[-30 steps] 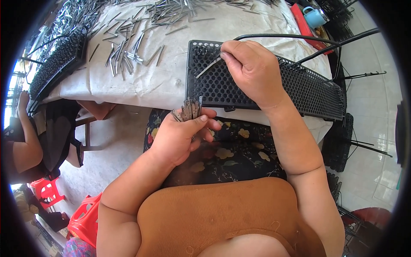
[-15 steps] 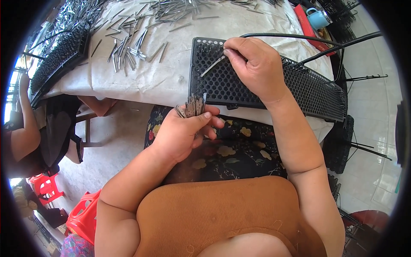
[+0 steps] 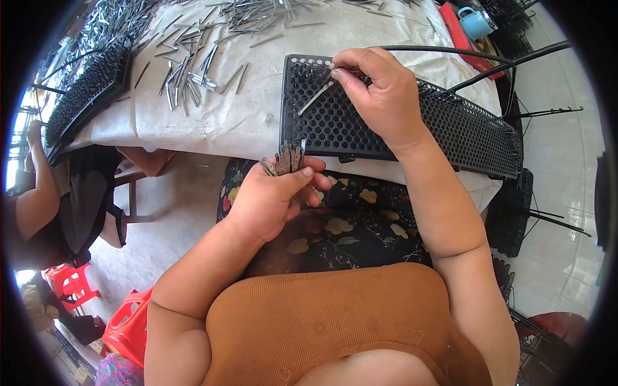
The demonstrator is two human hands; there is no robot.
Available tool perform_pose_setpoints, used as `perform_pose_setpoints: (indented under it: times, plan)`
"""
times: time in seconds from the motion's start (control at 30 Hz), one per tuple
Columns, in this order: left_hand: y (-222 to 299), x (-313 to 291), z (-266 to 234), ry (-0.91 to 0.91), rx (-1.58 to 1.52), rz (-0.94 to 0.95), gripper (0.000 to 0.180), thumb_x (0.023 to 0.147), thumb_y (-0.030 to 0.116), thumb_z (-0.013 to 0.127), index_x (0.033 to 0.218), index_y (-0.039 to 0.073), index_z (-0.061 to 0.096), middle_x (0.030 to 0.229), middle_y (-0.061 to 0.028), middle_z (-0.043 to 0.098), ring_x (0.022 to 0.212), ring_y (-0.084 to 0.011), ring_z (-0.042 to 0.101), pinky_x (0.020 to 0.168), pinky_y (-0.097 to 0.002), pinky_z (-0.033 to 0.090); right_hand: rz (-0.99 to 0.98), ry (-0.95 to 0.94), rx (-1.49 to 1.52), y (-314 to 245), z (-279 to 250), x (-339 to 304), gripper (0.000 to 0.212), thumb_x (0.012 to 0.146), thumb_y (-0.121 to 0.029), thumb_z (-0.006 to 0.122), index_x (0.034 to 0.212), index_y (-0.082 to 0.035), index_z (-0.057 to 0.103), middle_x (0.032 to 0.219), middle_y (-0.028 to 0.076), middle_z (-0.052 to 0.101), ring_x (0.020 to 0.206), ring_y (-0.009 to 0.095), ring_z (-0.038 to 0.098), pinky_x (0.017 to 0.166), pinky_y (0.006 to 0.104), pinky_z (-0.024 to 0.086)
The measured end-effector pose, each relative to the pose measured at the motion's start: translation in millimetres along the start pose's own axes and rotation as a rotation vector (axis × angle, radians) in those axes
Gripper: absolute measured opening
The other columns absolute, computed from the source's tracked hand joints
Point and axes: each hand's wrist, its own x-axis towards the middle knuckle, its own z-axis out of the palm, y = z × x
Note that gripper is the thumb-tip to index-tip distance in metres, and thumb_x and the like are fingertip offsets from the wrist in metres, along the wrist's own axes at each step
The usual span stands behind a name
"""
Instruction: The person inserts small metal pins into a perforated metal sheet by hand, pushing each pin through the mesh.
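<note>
A bundle of flat metal strips [image 3: 288,159] with small holes in their ends stands up out of my left hand [image 3: 270,196], which is closed round them by the table's front edge. Between thumb and forefinger, my right hand [image 3: 381,93] pinches a single metal strip [image 3: 314,98]. That strip slants down to the left over a long black rack [image 3: 360,134] with rows of round holes. The fingertips are close to the rack's far left part, where dark pieces stand up in the holes. My right hand hides some of those holes.
Loose metal strips [image 3: 187,80] lie scattered on the pale covered table [image 3: 238,125], heaped at the far left. Another black rack [image 3: 87,96] stands there, near a co-worker's arm [image 3: 38,186]. Black rods [image 3: 508,66] rise behind my rack. A blue mug [image 3: 476,24] stands at the far right.
The view has shifted slightly. My right hand stays at the rack's far left part with the strip at nearly the same slant, and my left hand still grips the bundle.
</note>
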Motion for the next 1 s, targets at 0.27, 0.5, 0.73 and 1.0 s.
perform_pose_setpoints:
  times: [0.27, 0.5, 0.73, 1.0]
  plan:
    - [-2.2, 1.5, -2.4, -0.02, -0.013, -0.011, 0.019, 0.098, 0.006, 0.053, 0.114, -0.003, 0.059, 0.093, -0.0115, 0.069, 0.066, -0.0118, 0.061, 0.044, -0.0203, 0.037, -0.075, -0.042, -0.098, 10.2, 3.4, -2.2, 0.011, 0.082, -0.013, 0.072, 0.093, -0.01, 0.072, 0.089, 0.008, 0.071, 0.096, 0.029, 0.067, 0.081, 0.0383, 0.054]
    - [-2.3, 1.0, -2.3, -0.011, 0.011, -0.016, 0.019, 0.098, 0.005, 0.053, 0.115, -0.003, 0.059, 0.094, -0.0112, 0.069, 0.067, -0.0115, 0.061, 0.044, -0.0202, 0.037, -0.087, -0.069, -0.108, 9.2, 2.9, -0.6, 0.012, 0.084, -0.013, 0.07, 0.094, -0.009, 0.073, 0.092, 0.007, 0.073, 0.102, 0.03, 0.068, 0.085, 0.0394, 0.054]
    - [-2.3, 2.8, -2.0, -0.016, 0.029, -0.015, 0.018, 0.098, 0.005, 0.054, 0.113, -0.003, 0.06, 0.094, -0.0112, 0.069, 0.067, -0.0112, 0.061, 0.044, -0.0201, 0.037, 0.097, -0.116, 0.038, 0.4, 1.7, 7.2, 0.009, 0.082, -0.011, 0.07, 0.09, -0.007, 0.072, 0.085, 0.009, 0.071, 0.083, 0.028, 0.067, 0.076, 0.0397, 0.053]
    - [0.2, 0.9, 0.1, -0.013, -0.005, -0.008, 0.019, 0.098, 0.006, 0.055, 0.114, -0.003, 0.06, 0.093, -0.0117, 0.069, 0.066, -0.012, 0.062, 0.042, -0.02, 0.036, -0.238, -0.012, -0.128, 12.4, 5.3, 0.6, 0.008, 0.078, -0.011, 0.072, 0.084, -0.007, 0.072, 0.085, 0.007, 0.07, 0.093, 0.031, 0.064, 0.08, 0.0407, 0.051]
